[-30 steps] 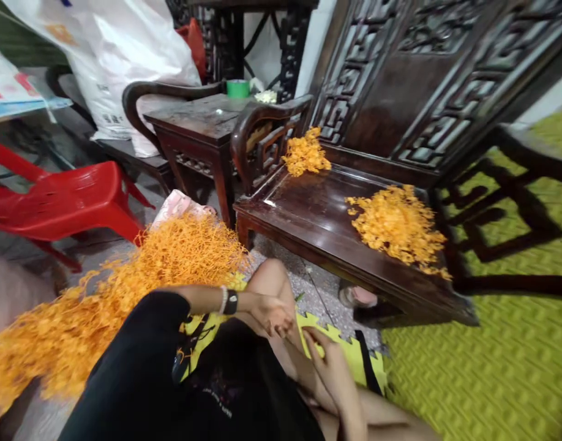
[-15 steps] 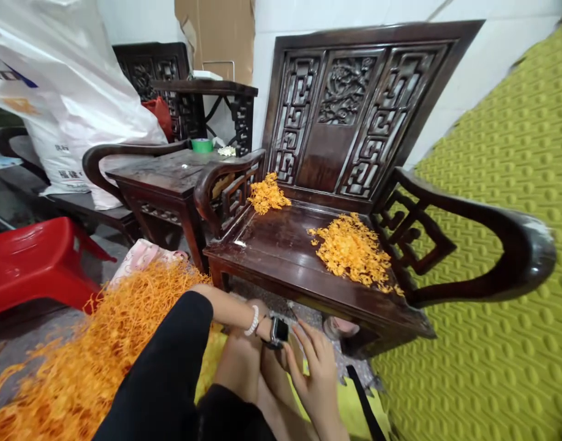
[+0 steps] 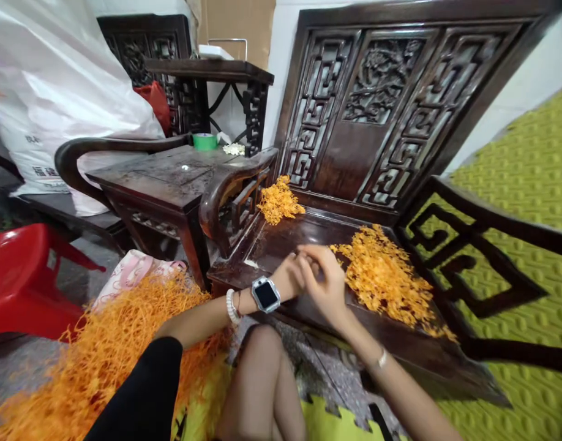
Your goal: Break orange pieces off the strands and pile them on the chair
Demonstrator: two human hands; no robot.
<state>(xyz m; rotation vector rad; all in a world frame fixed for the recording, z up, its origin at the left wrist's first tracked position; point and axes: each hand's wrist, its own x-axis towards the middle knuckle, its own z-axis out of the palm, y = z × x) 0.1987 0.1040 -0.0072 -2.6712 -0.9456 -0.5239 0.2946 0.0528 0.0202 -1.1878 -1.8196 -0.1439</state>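
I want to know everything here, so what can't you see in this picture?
Head view:
- What the hands hold: the left hand and right hand cover each other, fingers closed together.
- Seat front edge: hidden behind the arms.
- Sack print: cut off by the left edge.
- White bits beside the tape roll: too small to name.
- Watch screen: dark, nothing readable.

Bare seat [image 3: 299, 242] between orange heaps [image 3: 386, 275]

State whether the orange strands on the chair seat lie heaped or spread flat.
Heaped. The orange strands form a mound on the chair seat beside the right hand; a smaller heap sits in the back corner.
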